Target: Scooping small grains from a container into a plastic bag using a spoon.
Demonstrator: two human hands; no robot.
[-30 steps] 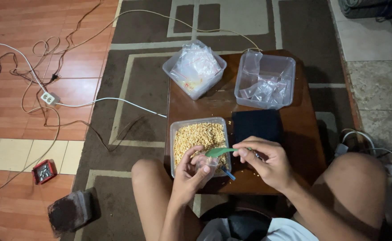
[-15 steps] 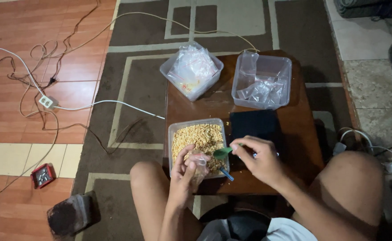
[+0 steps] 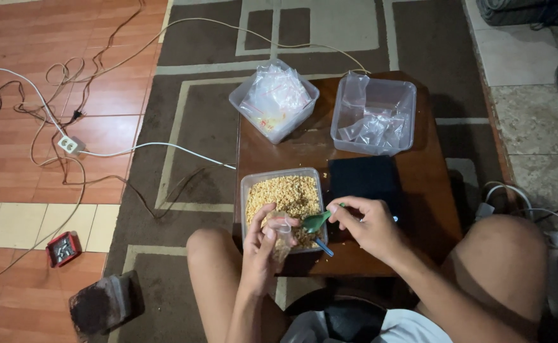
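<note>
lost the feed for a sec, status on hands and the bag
Left hand holds small clear bag over tub of yellow grains. Right hand holds green scoop at bag mouth. Nothing in the way.

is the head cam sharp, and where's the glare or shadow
Head view: mostly sharp, dim warm light; soft glare on the clear bags in the far tubs; deep shadow under the wooden table at the lap; left hand and green spoon slightly soft.
</note>
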